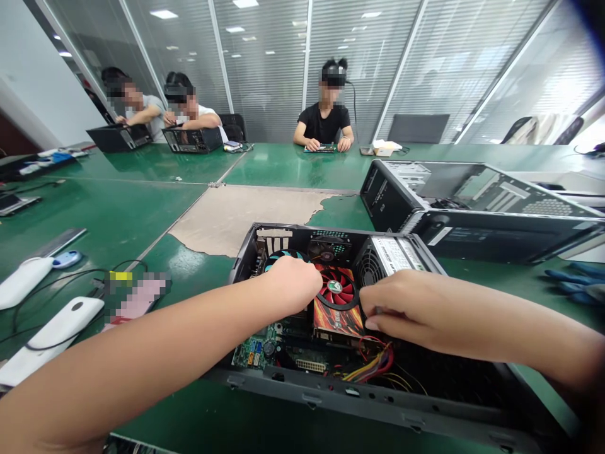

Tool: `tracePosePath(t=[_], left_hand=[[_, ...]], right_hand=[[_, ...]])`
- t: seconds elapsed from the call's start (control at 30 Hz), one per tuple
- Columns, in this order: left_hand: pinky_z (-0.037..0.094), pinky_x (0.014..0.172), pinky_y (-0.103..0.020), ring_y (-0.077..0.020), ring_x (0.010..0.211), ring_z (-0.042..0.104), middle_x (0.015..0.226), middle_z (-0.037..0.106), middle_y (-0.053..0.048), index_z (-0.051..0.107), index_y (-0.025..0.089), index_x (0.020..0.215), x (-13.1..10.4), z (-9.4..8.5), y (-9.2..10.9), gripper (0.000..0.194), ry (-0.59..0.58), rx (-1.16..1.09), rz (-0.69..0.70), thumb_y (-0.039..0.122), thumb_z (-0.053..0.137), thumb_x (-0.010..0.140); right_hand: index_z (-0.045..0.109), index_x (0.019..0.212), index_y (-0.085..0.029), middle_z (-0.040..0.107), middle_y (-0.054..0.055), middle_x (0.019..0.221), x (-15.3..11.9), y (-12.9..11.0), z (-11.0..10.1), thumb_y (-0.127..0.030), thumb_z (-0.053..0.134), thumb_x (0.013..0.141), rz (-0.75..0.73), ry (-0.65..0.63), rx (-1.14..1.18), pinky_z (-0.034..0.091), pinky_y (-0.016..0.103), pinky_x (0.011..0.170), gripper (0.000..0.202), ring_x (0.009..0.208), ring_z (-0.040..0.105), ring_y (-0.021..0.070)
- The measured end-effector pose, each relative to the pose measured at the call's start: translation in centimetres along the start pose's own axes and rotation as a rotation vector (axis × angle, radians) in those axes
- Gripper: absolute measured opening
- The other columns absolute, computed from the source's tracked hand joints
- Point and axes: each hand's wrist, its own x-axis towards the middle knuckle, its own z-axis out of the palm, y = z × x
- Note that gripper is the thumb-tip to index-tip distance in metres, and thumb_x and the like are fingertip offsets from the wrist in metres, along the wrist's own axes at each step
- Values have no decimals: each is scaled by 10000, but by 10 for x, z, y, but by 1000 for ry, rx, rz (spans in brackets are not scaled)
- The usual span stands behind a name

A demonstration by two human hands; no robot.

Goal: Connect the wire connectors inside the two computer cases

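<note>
A graphics card with a red fan and flame artwork lies in the open black computer case in front of me. My left hand is closed at the card's left edge, its fingertips hidden behind the knuckles. At the opposite edge, my right hand has its fingers curled around the card's side. Below the card, part of a green motherboard shows, along with coloured power cables. A power supply sits behind my right hand.
Another computer case stands at the right, near blue gloves. White power strips, cables and a pink phone-like item lie on the left. Several people sit across the green table, two with black cases.
</note>
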Motion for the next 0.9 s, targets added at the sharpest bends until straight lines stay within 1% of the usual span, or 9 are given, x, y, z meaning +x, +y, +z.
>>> tracePosePath(t=[0.1,0.17,0.33,0.4,0.53,0.67,0.73,0.8,0.9], left_hand=[[538,666,-363,-293,819,723,848,728,-142,622,93,1051,-2,-3,4,250,43,-14,29,108,627,802],[536,660,-362,-286,794,722,803,718,-120,591,92,1103,-4,-5,6,279,55,-16,58,108,611,825],[526,610,-356,-281,740,714,741,696,-100,552,86,1223,-3,-4,7,372,28,36,140,107,587,854],[525,607,-365,-285,739,713,752,697,-107,565,84,1216,-2,-2,6,360,46,52,177,97,577,857],[523,610,-374,-291,754,714,773,701,-112,592,93,1160,-5,-2,4,301,77,57,185,94,560,862],[517,611,-360,-282,756,717,788,720,-117,606,82,1163,-10,-8,7,310,25,56,169,78,565,856],[517,615,-355,-282,758,721,798,732,-123,637,89,1126,-11,-11,9,277,3,51,158,82,576,856],[524,626,-356,-289,785,727,840,745,-133,682,112,1050,-10,-12,10,218,-28,43,144,90,588,855],[537,634,-373,-307,818,730,887,754,-137,732,139,939,-7,-11,11,178,-101,30,136,78,601,836]], right_hand=[[644,811,-211,666,39,756,18,1,-10,-296,481,924,12,14,-63,359,277,580,216,639,586,168],[645,815,-197,674,51,754,30,2,-16,-272,467,925,50,37,-168,346,283,571,223,640,595,173],[675,888,-165,707,100,822,56,7,-22,-244,452,937,101,38,-372,368,289,575,241,730,664,209],[686,919,-158,710,110,825,66,9,-22,-259,458,942,114,27,-413,380,290,563,251,737,682,225],[693,995,-143,714,127,870,86,12,-17,-203,497,917,127,32,-479,407,301,574,219,768,697,256],[695,989,-140,691,125,934,105,19,-12,-123,489,903,56,153,-522,398,310,596,224,799,667,248],[702,955,-126,664,140,956,113,24,-10,-96,487,899,-55,223,-584,400,324,653,224,877,628,256],[710,916,-126,640,152,998,119,29,-7,-127,500,916,-180,285,-624,391,347,719,210,950,575,270],[718,850,-147,619,153,1030,126,33,0,-189,523,933,-273,342,-638,358,374,778,215,996,503,276]])
